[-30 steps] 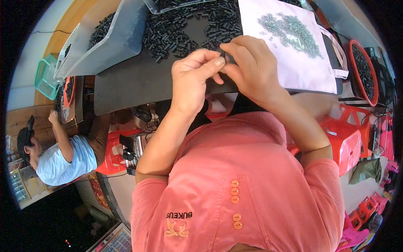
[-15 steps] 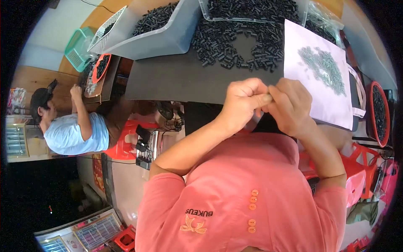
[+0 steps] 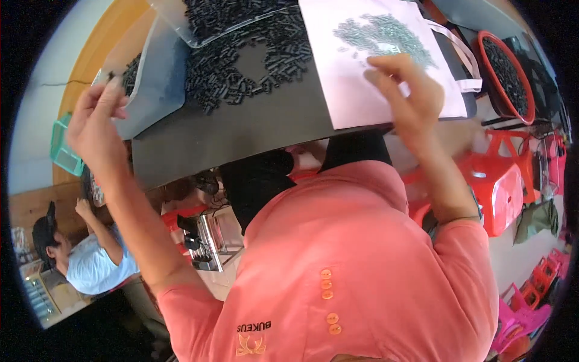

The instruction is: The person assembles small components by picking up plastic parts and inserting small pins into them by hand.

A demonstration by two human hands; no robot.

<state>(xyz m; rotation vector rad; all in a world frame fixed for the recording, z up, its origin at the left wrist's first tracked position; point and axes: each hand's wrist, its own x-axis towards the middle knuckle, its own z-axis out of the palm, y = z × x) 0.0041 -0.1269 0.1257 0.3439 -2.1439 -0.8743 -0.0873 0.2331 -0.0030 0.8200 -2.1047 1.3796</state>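
Observation:
My left hand (image 3: 99,123) is raised at the far left, in front of the open side of a translucent plastic bin (image 3: 158,81). Its fingers are pinched, with a small black piece (image 3: 110,76) showing at the tips; motion blurs the details. My right hand (image 3: 416,93) hovers over a pale pink cloth bag (image 3: 338,102) laid flat on the table. Its thumb and index finger stand apart with nothing visible between them. Right by those fingertips lies a loose spread of small clear greenish pieces (image 3: 404,36) on the bag.
Many short black tubular parts (image 3: 211,81) are heaped on the dark table (image 3: 241,130). Behind them stands another clear bin (image 3: 205,36) of black parts. A red basin (image 3: 528,90) of black parts is at the right, near red stools (image 3: 497,193). A co-worker (image 3: 96,259) sits at far left.
My hands, together before, have separated: the left swung out left to the bin, the right moved over the clear pieces. The whole view has shifted, with the table now further left.

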